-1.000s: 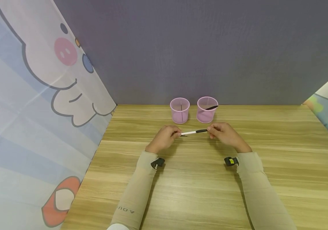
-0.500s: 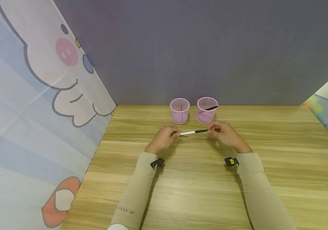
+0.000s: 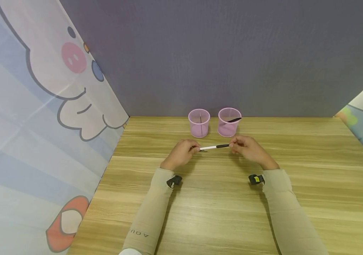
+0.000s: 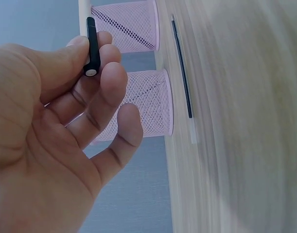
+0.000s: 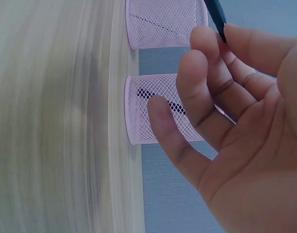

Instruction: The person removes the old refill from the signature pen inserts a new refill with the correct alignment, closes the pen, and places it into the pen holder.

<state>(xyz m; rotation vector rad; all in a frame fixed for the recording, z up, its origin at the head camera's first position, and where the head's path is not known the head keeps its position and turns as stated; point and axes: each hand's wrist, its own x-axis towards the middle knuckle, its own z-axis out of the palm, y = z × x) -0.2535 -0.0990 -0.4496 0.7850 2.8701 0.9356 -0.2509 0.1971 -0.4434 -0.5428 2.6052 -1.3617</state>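
A pen [image 3: 208, 147] with a white barrel and a black grip section spans the gap between the two hands, roughly level above the table. My left hand [image 3: 181, 153] pinches its white end between thumb and fingers; the black clip [image 4: 93, 43] shows there in the left wrist view. At the other end, my right hand [image 3: 248, 149] pinches the dark tip with thumb and index finger, its other fingers loosely bent. On the table beneath the pen lies a thin ink refill [image 4: 182, 63] with a dark tube and a clear end.
Two pink mesh pen cups stand behind the hands near the grey back wall [image 3: 232, 56]. In the left cup [image 3: 195, 131] is a thin dark stick; the right cup [image 3: 224, 131] holds a thicker black piece [image 3: 234, 119] leaning on its rim. A cartoon-printed curtain [image 3: 25, 148] borders the left side.
The fingers of the right hand have shifted slightly at the pen's dark end. Otherwise the hands, pen and cups stay in nearly the same places.
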